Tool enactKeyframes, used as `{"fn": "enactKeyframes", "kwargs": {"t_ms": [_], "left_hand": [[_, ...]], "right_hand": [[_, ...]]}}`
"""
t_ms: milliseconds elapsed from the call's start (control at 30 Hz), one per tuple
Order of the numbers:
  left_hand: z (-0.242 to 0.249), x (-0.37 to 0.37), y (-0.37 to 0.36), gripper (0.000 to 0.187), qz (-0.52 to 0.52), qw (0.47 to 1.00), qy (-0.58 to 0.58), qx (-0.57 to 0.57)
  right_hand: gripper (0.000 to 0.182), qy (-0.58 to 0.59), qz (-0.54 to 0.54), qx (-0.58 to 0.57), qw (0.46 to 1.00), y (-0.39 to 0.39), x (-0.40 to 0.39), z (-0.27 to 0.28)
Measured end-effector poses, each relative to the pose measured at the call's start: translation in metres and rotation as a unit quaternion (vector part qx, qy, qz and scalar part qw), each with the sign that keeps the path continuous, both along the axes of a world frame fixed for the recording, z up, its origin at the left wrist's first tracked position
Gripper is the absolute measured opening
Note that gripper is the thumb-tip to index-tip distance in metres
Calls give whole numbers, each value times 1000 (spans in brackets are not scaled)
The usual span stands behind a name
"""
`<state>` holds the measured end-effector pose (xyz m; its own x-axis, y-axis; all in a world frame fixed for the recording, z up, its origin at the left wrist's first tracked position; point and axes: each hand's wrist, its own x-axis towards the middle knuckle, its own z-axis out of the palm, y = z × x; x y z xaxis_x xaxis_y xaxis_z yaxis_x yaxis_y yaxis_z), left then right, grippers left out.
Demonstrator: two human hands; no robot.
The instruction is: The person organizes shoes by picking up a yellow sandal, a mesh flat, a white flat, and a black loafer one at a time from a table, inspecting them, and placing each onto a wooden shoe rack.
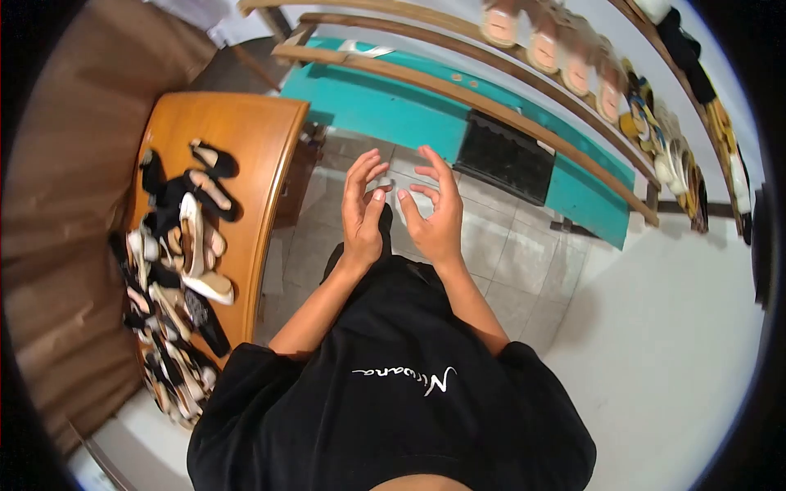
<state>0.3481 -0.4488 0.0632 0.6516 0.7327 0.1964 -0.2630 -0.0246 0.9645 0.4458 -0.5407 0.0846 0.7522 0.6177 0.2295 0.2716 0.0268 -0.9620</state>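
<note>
My left hand (364,209) is raised in front of my body with its fingers apart and slightly curled, holding nothing. Facing it, a small gap to the right, my right hand (435,209) is also open, with nothing between thumb and fingers. Both hands are above the grey tiled floor (508,245) and touch no object. Left of them stands a wooden table (254,164) bearing a pile of shoes, among them a white shoe (191,233) and a black shoe (214,159).
A wooden rack (393,74) crosses the top, with pale sandals (544,51) at upper right and more shoes beyond. Beneath it lies a turquoise board (385,127) with a black panel (506,155). A brown curtain (65,204) hangs at left.
</note>
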Motion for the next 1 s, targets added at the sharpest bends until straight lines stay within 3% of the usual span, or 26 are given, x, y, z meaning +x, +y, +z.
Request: {"fn": "enactKeyframes", "kwargs": {"t_ms": [167,400,700,1000], "left_hand": [[7,-54,-12,38,90,996,24,-2],[2,-140,-18,40,234,972,26,19],[11,-291,-35,43,476,879,-28,-30],[12,-447,-56,45,581,813,-24,-23]], "right_hand": [[69,21,100,-21,995,-2,-47,-2],[79,42,223,6,974,28,-111,-5],[81,9,420,10,907,82,-240,12],[80,11,528,-1,849,79,-407,11]]}}
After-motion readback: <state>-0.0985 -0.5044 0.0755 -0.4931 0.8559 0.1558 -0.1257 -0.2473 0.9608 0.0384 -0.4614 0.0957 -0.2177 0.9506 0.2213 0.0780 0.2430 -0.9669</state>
